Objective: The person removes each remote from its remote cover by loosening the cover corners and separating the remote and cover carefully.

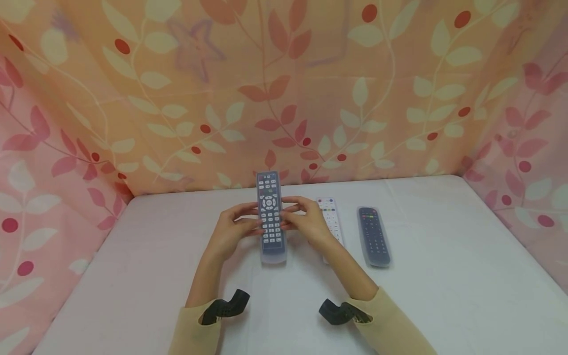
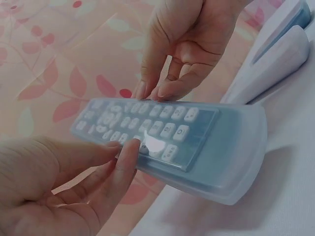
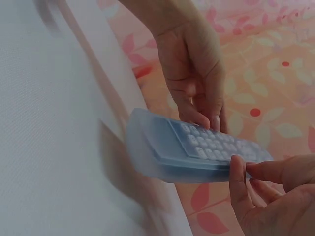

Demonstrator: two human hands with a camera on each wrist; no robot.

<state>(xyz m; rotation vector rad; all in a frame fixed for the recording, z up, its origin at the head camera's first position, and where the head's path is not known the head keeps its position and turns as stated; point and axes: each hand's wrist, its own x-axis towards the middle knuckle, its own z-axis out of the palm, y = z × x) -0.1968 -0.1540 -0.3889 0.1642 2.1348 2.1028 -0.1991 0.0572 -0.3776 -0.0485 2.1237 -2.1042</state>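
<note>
Between both hands a dark remote control point(image 1: 269, 217) in a translucent sleeve is held up over the white table, its white buttons facing up. My left hand point(image 1: 230, 230) pinches its left edge with thumb and fingers. On the opposite edge my right hand point(image 1: 311, 221) grips it the same way. In the left wrist view the remote point(image 2: 226, 152) is tilted, its blank end toward the camera and above the cloth. The right wrist view shows that end of the remote point(image 3: 152, 147) over its shadow.
A white remote point(image 1: 329, 217) lies just right of the held one, partly covered by my right hand and forearm. Farther right lies another dark sleeved remote point(image 1: 374, 236). Floral curtains point(image 1: 284, 88) border the white table point(image 1: 443, 276) at the back and sides.
</note>
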